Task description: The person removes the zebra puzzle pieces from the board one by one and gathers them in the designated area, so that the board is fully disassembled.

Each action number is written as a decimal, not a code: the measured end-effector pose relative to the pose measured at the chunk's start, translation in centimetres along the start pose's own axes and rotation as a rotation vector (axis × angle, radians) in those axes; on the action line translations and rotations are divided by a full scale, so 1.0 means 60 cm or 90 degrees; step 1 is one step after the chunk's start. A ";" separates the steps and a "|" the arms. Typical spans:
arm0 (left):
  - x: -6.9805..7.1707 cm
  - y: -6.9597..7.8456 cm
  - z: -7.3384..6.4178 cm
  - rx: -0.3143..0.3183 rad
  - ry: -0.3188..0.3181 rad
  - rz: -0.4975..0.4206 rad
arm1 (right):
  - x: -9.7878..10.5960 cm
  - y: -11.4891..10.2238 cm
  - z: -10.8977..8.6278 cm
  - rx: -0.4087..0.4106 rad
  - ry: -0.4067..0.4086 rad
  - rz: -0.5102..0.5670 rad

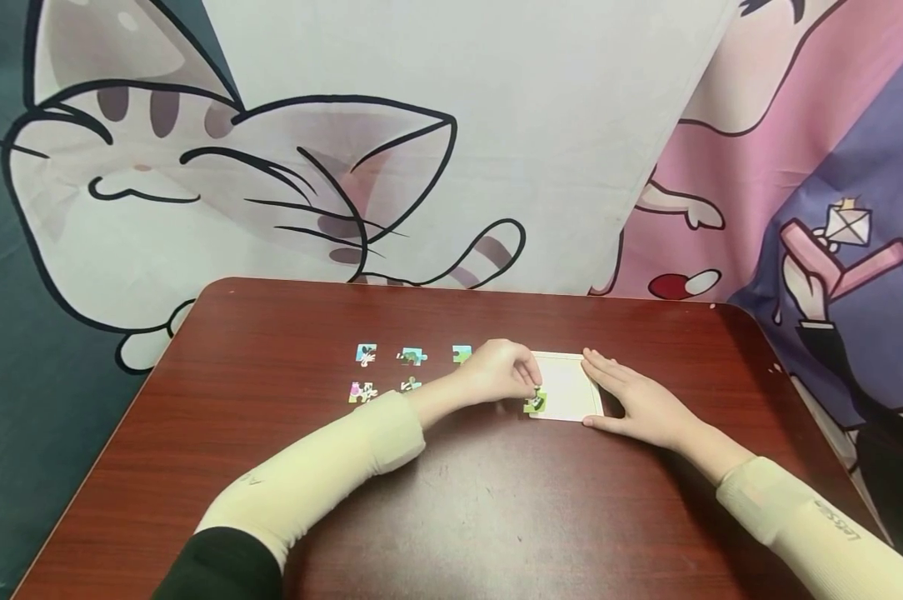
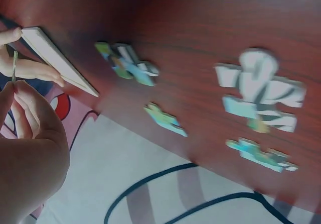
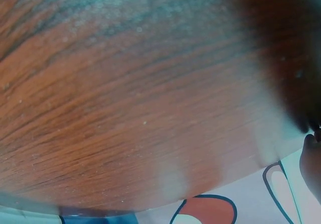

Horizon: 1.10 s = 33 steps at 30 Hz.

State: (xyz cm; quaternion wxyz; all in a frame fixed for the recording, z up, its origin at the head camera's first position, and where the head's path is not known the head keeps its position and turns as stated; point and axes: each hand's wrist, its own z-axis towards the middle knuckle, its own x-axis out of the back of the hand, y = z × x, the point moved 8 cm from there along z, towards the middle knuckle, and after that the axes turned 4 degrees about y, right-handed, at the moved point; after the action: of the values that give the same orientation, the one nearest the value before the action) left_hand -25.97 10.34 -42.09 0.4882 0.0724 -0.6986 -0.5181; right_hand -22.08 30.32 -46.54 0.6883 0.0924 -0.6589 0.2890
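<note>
My left hand (image 1: 500, 371) pinches a small green jigsaw piece (image 1: 536, 403) between thumb and fingertips, over the left edge of a white rectangular board (image 1: 567, 387). In the left wrist view the piece (image 2: 15, 66) stands edge-on above the fingertips of the left hand (image 2: 37, 128). My right hand (image 1: 639, 404) rests at the board's right side, fingers straight at the far corner and thumb at the near one. The right wrist view catches only a bit of a hand (image 3: 312, 158) at its right edge.
Several loose jigsaw pieces lie left of the board, among them a blue one (image 1: 366, 354), a blue-green one (image 1: 412, 356), a green one (image 1: 461, 354) and a black-and-white one (image 1: 362, 392). The brown table (image 1: 451, 517) ends at a cartoon-printed cloth (image 1: 556, 150).
</note>
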 end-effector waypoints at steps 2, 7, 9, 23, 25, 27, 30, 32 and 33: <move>0.007 -0.006 -0.013 -0.004 0.002 -0.006 | 0.000 0.000 0.000 -0.003 -0.005 0.000; 0.022 -0.016 -0.044 -0.004 -0.001 -0.021 | 0.000 0.000 0.000 -0.006 -0.011 0.000; 0.026 -0.021 -0.057 0.003 -0.004 -0.032 | 0.000 -0.001 0.000 -0.005 -0.010 0.001; 0.027 -0.065 -0.130 0.028 -0.004 -0.045 | 0.002 -0.003 0.000 -0.003 -0.007 -0.003; 0.025 -0.072 -0.137 0.037 -0.002 -0.049 | 0.002 -0.003 0.000 -0.001 -0.005 -0.003; 0.025 -0.078 -0.143 0.039 0.002 -0.045 | 0.002 -0.003 0.000 0.002 -0.002 -0.004; 0.025 -0.085 -0.150 0.037 0.008 -0.027 | 0.001 -0.001 0.000 0.000 -0.005 -0.001; 0.026 -0.087 -0.153 0.033 0.011 -0.009 | 0.000 0.000 0.000 -0.002 -0.009 0.000; 0.026 -0.089 -0.153 0.032 0.012 -0.001 | 0.000 0.001 0.000 -0.004 -0.011 0.001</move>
State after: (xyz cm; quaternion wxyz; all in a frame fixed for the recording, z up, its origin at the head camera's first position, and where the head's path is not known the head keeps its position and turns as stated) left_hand -21.94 0.98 -45.49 0.4926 0.0898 -0.7065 -0.5002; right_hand -22.10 30.36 -46.56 0.6829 0.0923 -0.6656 0.2867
